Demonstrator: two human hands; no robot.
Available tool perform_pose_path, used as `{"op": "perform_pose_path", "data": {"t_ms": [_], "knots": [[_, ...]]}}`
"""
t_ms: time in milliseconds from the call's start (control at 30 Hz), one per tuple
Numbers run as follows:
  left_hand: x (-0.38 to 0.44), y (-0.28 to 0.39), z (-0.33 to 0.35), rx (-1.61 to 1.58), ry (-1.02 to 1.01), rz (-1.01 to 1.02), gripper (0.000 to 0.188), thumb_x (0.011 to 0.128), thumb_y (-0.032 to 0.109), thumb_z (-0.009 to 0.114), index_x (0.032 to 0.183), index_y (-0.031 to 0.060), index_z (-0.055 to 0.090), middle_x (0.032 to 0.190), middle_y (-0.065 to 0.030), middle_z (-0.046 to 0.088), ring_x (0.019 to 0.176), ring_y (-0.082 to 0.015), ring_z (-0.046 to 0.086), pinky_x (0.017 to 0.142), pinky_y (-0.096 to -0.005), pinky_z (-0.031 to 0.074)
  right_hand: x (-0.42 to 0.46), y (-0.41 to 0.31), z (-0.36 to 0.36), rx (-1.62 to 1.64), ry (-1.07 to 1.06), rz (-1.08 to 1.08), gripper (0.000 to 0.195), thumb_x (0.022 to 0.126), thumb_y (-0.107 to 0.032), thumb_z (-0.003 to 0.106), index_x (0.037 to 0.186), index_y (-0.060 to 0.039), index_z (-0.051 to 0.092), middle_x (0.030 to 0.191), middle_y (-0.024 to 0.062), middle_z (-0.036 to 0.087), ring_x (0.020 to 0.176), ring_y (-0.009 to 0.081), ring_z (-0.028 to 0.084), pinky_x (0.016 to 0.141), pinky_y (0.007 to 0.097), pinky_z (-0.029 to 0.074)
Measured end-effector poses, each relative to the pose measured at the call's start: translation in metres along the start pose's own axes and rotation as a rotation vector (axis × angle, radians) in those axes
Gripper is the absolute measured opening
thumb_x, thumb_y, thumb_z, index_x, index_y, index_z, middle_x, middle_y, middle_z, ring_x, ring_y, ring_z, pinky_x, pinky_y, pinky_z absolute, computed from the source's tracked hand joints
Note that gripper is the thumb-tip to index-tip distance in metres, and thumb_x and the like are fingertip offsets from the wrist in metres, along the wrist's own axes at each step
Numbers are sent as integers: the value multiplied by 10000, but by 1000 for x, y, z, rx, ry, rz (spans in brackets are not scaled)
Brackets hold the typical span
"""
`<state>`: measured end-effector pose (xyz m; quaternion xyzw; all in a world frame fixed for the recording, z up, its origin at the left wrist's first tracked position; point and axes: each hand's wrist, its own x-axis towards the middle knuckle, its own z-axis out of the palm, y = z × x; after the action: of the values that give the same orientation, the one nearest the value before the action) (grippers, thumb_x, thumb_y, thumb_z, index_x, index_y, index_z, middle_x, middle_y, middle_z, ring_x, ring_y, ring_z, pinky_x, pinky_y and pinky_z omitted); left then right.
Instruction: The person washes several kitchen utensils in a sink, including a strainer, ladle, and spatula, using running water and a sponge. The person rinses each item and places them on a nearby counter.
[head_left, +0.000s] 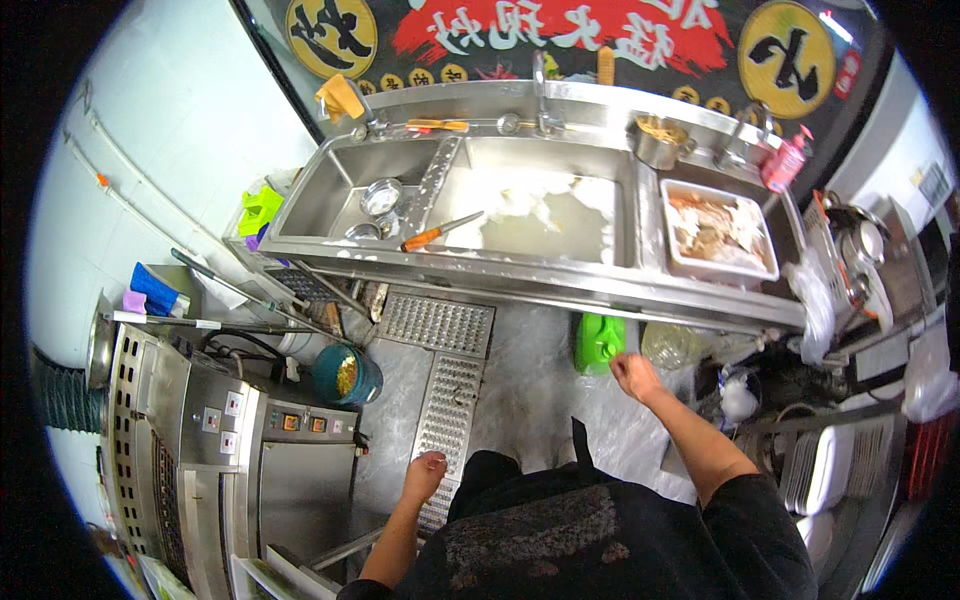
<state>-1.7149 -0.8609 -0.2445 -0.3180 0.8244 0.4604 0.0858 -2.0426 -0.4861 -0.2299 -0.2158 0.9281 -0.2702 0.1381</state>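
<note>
My left hand (427, 474) hangs low over the perforated metal floor drain cover (448, 405), its fingers loosely curled and nothing visible in them. My right hand (636, 376) is also curled, in front of the sink and near a green plastic jug (600, 341) on the floor; I see nothing held there. Ahead stands a stainless steel three-basin sink (525, 274). A knife with an orange handle (422, 240) lies across its front rim. Cloudy water with white foam (517, 199) sits in the middle basin. The right basin holds a white plastic tub (720, 274) of pale, wet food.
Metal bowls (381, 196) lie in the left basin. A steel pot (660, 146) and a pink pump bottle (784, 163) stand on the right ledge. A teal bucket (367, 381) with food scraps sits beside stainless kitchen equipment (307, 487). White trays (829, 469) are stacked at right.
</note>
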Motion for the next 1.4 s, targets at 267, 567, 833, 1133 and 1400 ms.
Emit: {"op": "perform_pose_path", "data": {"t_ms": [267, 567, 833, 1133, 1400], "knots": [[175, 82, -48, 11, 153, 344, 198, 836, 124, 582, 991, 15, 640, 890, -166, 654, 802, -292, 634, 691, -365, 495, 160, -120, -25, -54, 427, -212, 385, 804, -169, 635, 1161, -54, 547, 1202, 181, 517, 1118, 370, 483, 944, 440, 399], [344, 257, -109, 313, 296, 818, 271, 790, 59, 576, 1058, 18, 575, 1119, -172, 536, 1041, -361, 504, 893, -440, 414, 205, -113, -36, -27, 207, 57, 299, 904, -268, 507, 927, 6, 626, 988, 216, 628, 957, 397, 565, 853, 445, 437], [413, 277, -93, 716, 85, 533, 527, 775, 208, 624, 1245, 17, 482, 1335, -217, 411, 1208, -410, 400, 1032, -472, 317, 339, -69, -25, 803, -419, 618, 573, 856, -352, 606, 1356, -126, 439, 1303, 125, 496, 1101, 267, 545, 898, 449, 473], [483, 288, -59, 780, -264, 291, 648, 802, 261, 638, 1319, 41, 315, 1179, -242, 481, 1018, -374, 549, 843, -454, 478, 407, -54, 80, -59, -1024, 261, 572, 708, -389, 732, 1181, -103, 585, 1213, 144, 569, 1041, 329, 571, 883, 467, 476], [527, 295, -12, 455, -467, -62, 573, 828, 181, 608, 1269, -14, 298, 844, -242, 595, 566, -298, 613, 458, -421, 501, 382, 7, 33, -188, -554, 496, 312, 747, -250, 675, 997, -64, 657, 1089, 172, 636, 1019, 318, 609, 868, 442, 477]]}}
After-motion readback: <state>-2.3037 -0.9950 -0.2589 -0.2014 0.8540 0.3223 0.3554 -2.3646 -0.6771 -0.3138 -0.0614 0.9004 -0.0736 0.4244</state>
